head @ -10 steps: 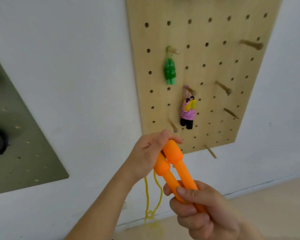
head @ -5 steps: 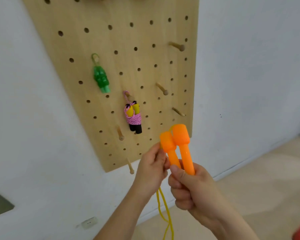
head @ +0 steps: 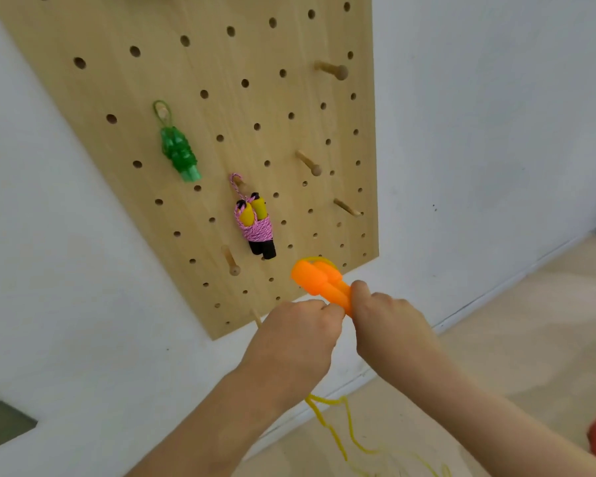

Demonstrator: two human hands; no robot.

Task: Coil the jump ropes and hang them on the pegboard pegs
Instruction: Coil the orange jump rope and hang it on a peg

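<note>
- Step: coiling the third rope, not hung yet. Green rope and pink rope already sit on pegs of the pegboard.
- Orange handles are side by side in front of the board's lower edge. Yellow cord is loose and trails to the floor below the hands.
- Right hand: fingers wrapped tight round both handle shafts, caps poking out.
- Left hand: fingers curled in against the shafts (probably feeding cord, but the pinch is hidden, can't tell).
- Next: wind the cord round the handles under tension, leaving a loop for a free peg.
</note>
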